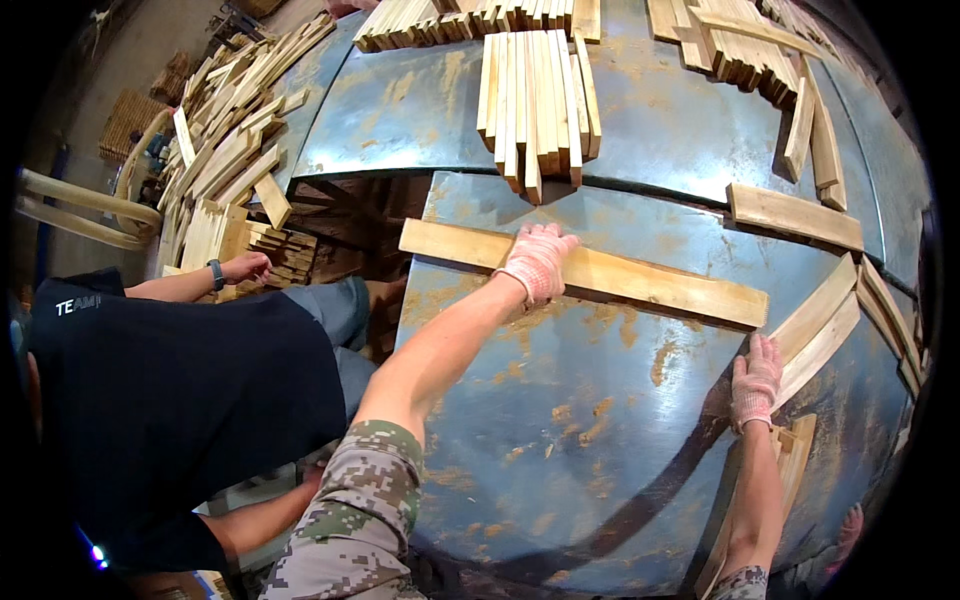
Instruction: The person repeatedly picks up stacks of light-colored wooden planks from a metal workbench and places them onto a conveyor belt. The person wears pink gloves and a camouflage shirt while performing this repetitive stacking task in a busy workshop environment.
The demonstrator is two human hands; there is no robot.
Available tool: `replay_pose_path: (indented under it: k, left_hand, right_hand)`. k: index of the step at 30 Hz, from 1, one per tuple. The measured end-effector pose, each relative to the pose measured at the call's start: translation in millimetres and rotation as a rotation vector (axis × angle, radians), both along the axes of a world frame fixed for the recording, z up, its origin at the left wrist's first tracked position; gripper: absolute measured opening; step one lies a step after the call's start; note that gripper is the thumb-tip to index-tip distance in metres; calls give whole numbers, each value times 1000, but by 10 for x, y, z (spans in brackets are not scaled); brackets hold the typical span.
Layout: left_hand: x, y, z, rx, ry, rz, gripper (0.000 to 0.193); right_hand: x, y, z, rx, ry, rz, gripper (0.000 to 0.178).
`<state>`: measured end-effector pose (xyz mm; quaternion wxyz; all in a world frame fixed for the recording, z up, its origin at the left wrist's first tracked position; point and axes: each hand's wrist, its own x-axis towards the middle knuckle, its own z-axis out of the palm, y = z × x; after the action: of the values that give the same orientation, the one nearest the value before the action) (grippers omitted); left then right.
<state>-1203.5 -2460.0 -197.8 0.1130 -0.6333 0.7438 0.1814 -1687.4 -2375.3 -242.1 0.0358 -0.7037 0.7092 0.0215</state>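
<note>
A long pale wooden plank (650,279) lies across the blue-grey metal tabletop (560,430). My left hand (540,262), in a pinkish-white knit glove, is laid over its middle with the fingers curled round the far edge. My right hand (757,383), gloved alike, is just below the plank's right end, fingers stretched forward. It rests beside the slanting boards (818,335) on the right; whether the fingertips touch the plank end I cannot tell. More boards (797,460) lie partly hidden behind my right forearm.
A bundle of upright-edged slats (535,105) stands beyond the plank, with more rows of slats (470,25) behind. A short board (795,217) lies far right. A co-worker in a dark shirt (190,380) is close at left, by a heap of loose boards (235,150). Gaps split the metal sheets.
</note>
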Motion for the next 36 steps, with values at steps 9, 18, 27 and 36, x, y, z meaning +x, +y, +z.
replay_pose_path:
  k: [9,18,27,36]
  left_hand:
    - [-245,-15,-33,-16,32,-54,74]
    - [-344,148,-48,-71,18,10,89]
    - [-611,950,396,-63,24,181,110]
    - [-1289,2722,626,-236,691,121,88]
  right_hand:
    - [14,-29,79,14,18,14,55]
    - [637,916,469,89,-507,37,67]
    - [1199,4547,1204,762,-828,-252,63]
    - [1057,6339,1227,610,-776,-587,64]
